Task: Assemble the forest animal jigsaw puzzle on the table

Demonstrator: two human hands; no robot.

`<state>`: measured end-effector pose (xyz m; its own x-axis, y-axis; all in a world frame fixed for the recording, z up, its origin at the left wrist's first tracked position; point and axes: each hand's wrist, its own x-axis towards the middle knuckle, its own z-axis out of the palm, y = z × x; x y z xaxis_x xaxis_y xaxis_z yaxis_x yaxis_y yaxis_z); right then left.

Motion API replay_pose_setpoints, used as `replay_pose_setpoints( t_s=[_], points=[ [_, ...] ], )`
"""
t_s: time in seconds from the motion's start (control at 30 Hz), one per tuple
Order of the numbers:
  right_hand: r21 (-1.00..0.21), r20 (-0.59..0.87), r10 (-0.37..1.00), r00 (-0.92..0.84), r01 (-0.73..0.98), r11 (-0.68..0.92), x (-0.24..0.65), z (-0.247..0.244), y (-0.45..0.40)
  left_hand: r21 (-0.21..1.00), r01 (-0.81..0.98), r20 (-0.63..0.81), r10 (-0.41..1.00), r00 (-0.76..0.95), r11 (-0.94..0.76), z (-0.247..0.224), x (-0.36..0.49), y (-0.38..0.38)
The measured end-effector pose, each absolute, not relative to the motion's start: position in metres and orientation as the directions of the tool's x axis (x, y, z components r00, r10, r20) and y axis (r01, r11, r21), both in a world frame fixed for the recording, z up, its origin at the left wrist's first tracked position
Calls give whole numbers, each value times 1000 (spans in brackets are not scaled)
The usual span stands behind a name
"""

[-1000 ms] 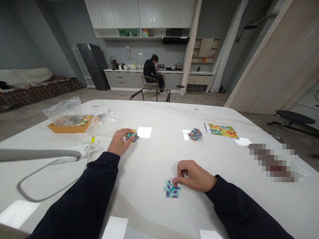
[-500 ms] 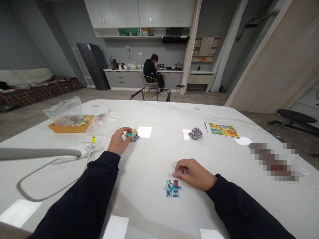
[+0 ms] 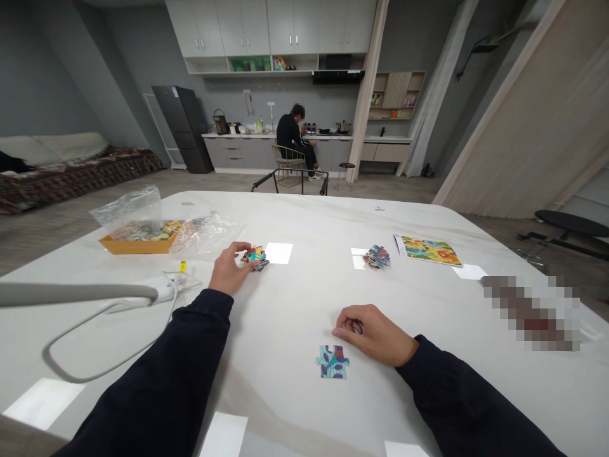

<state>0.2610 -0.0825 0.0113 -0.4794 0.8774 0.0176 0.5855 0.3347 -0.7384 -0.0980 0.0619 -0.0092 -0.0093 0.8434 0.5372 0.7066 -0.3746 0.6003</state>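
Observation:
At the left pile of jigsaw puzzle pieces [image 3: 259,257], my left hand [image 3: 229,270] curves its thumb and index finger, held apart, about the pile's near-left edge. The fingertips are at the pieces, and no piece is lifted clear. My right hand [image 3: 373,331] rests on the tabletop with its fingers curled in and thumb against the index finger; nothing shows in it. Just below its fingertips lies a single puzzle piece [image 3: 332,362], pale teal with purple leaf shapes. A second pile of puzzle pieces [image 3: 378,256] sits farther off, right of centre.
An orange box [image 3: 137,245] with plastic bags [image 3: 204,235] stands at the left, near a white cable and power strip [image 3: 164,289]. A colourful picture sheet [image 3: 428,250] and a blurred-out object [image 3: 528,314] lie at the right. A person [image 3: 291,136] sits across the room.
The whole view has shifted slightly. My left hand has drawn back a little, so more of the left pile shows. My right hand and the single piece stay as they were.

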Motion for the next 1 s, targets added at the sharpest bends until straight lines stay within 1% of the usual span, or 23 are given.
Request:
replay_pose_setpoints(
  t_s=[0.13,0.23,0.3,0.33,0.37,0.43,0.5,0.57,0.7,0.8,0.9,1.0],
  points=[
    [-751,26,881,-473,572,329,260,8,-82,555,683,628,778,31,-475,6,-74,44],
    [-803,106,932,-345,523,285,259,5,-81,576,548,649,747,146,-607,14,-30,11],
    [-871,143,964,-224,435,230,258,5,-80,587,416,636,713,293,-695,16,2,-15],
    [-905,138,972,-189,376,202,258,6,-79,596,359,602,695,393,-718,15,16,-27],
    [-933,123,976,-178,315,175,259,7,-79,606,313,577,676,458,-731,14,27,-38],
    [-964,97,975,-202,224,142,260,9,-77,635,261,531,656,536,-727,11,42,-54],
    [-973,81,969,-235,193,128,261,10,-76,646,239,511,643,570,-725,8,47,-61],
    [-980,37,961,-274,178,89,262,10,-75,644,223,508,626,591,-732,5,47,-63],
    [-986,-147,915,-375,126,-107,264,5,-72,650,194,495,603,626,-735,2,46,-63],
    [-976,-215,886,-411,123,-179,268,4,-71,676,180,462,601,653,-715,2,45,-62],
    [-964,-255,870,-422,176,-197,276,7,-70,710,200,362,594,718,-675,2,42,-61],
    [-922,-370,813,-451,290,-259,290,14,-71,708,267,248,584,772,-654,2,36,-59]
  ],
)
